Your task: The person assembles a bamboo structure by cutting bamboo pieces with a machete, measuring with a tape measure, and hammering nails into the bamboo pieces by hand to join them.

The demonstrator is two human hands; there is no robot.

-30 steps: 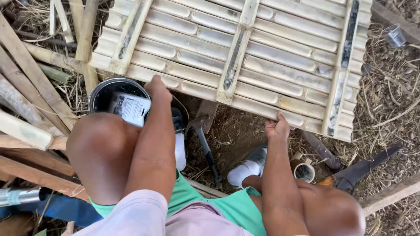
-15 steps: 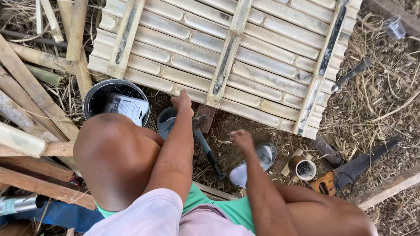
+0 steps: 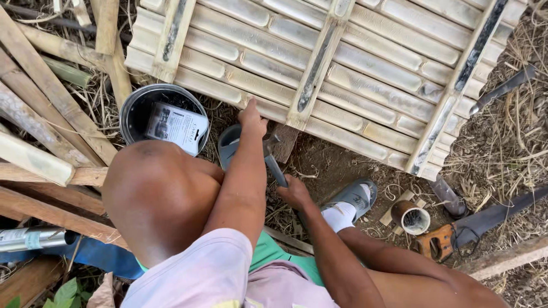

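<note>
While the left hand (image 3: 253,117) presses flat on the bamboo panel's (image 3: 342,74) near edge, right hand (image 3: 294,191) grips a hammer (image 3: 275,165) handle just below; a glancing swing risks those fingers.

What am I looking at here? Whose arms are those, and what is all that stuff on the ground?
The picture comes from a camera worn on a person's head, looking down, so you see their own knees and arms. They are crouching on dirt and straw. In front lies a bamboo panel made of flat slats. The left hand rests on its near edge. The right hand grips the dark handle of a tool; its head is hidden, so I cannot tell what kind. Beside the left knee stands a bucket with a packet inside. To the right lie a small cup and a saw. Bamboo poles are piled at the left.
</note>
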